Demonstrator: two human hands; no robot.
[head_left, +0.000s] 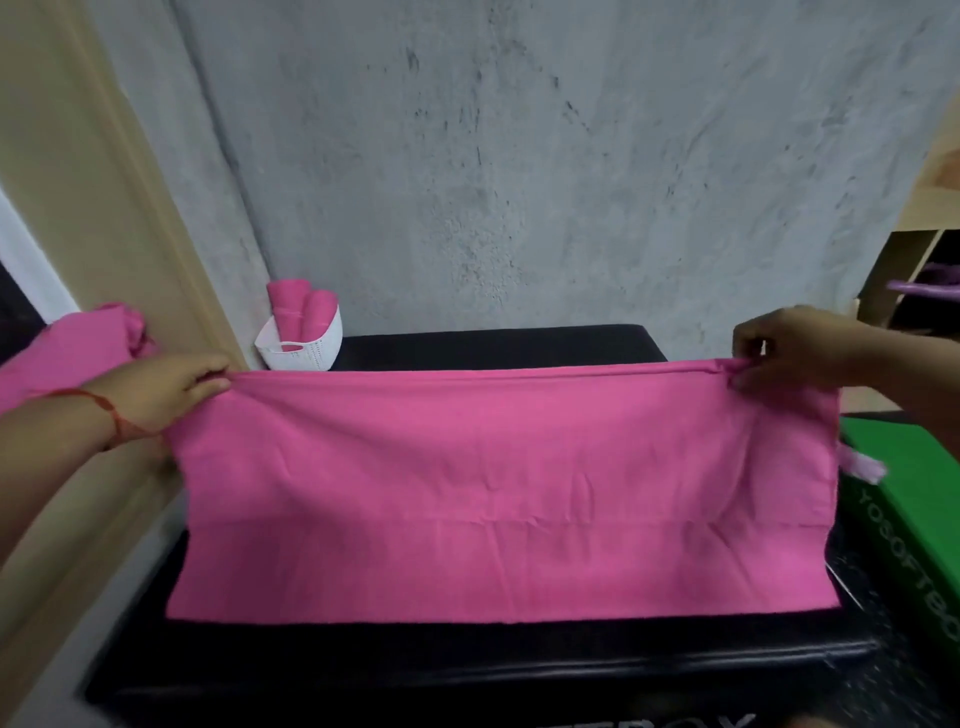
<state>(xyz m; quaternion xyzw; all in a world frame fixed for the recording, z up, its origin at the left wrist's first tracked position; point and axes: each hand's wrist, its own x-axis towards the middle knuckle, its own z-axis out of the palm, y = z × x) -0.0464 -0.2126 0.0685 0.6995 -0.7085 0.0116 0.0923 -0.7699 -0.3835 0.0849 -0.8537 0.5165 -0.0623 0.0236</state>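
The pink towel (498, 488) hangs stretched wide, its top edge raised, its lower part lying flat.

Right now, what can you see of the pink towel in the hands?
The pink towel is a wide rectangle of soft-looking cloth with a hemmed top edge and a faint horizontal crease low down. Its top edge is lifted and pulled taut between the left hand, gripping one corner, and the right hand, pinching the other. Its lower part lies flat on the black padded box.

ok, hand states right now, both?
Left hand: pinching the pink towel at its far left corner.
Right hand: pinching its far right corner.
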